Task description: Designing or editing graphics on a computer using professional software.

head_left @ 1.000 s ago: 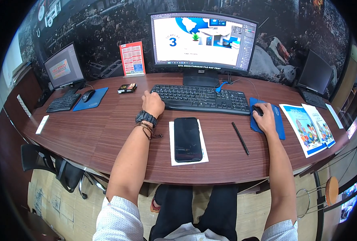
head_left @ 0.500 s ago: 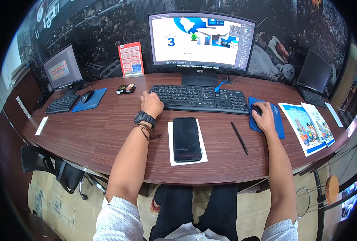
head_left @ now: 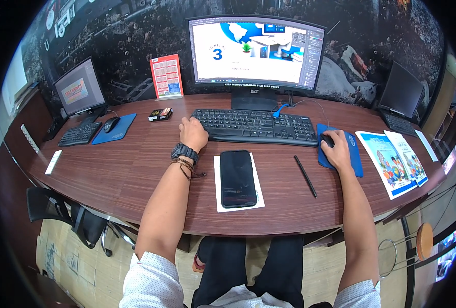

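Rocks and dark sky cover the wall (head_left: 115,43) behind a brown wooden desk (head_left: 104,172). From far off, I look down through the head camera, the one view I have. On the desk is a big curved monitor (head_left: 258,54) with a blue and white page on it, and a long black keyboard (head_left: 253,127) lies in front of it. The keyboard's long side runs from left to right.

My left hand (head_left: 193,133) sits on the keyboard's left end. I see nothing picked up in it, but its thumb and fingertips are hard to see, so I can't tell how tightly they curl.

My right hand (head_left: 336,150) is wrapped over a black mouse (head_left: 328,139) on a blue mouse pad (head_left: 354,155), just past the keyboard's right end. The mouse is right under those fingers, and the left hand is well apart from it. Only a dark bit peeks out at the hand's left side, so I can't be sure which way its long side points.

Between my arms, a black smartphone (head_left: 238,179) lies on white paper (head_left: 218,192) and hides most of it. A thin black pen (head_left: 305,176) lies near the mouse pad. Small words on the monitor are too blurry for me.
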{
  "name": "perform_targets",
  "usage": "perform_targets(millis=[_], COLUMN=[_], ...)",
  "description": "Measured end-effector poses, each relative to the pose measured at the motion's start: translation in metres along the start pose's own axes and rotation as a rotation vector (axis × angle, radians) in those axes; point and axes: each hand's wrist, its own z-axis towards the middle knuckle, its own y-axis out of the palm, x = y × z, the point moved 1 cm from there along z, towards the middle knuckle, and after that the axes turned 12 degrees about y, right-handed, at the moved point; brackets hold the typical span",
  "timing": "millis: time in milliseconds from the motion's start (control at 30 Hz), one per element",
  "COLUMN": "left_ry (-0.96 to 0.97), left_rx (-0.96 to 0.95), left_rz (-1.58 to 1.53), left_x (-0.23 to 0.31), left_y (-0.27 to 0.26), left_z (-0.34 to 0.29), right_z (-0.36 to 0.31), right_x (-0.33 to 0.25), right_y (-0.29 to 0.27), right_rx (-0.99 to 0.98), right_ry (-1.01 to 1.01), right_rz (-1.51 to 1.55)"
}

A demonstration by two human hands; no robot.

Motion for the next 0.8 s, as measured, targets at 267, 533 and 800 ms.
perform_targets(millis=[267, 533, 800], left_ry=[-0.007, -0.008, -0.012], left_rx=[0.014, 0.005, 0.004], left_rz=[0.012, 0.030, 0.026], left_x=[-0.0019, -0.0039, -0.0007], left_y=[0.0022, 0.0034, 0.0013], left_z=[0.0015, 0.0025, 0.0013], right_z=[0.0002, -0.0002, -0.0003], right_x=[-0.0003, -0.0024, -0.0018], right_y=[0.0001, -0.0009, -0.0009], right_rx=[0.003, 0.007, 0.016], right_ry=[-0.004, 0.062, 0.075], right_rz=[-0.007, -0.030, -0.034])
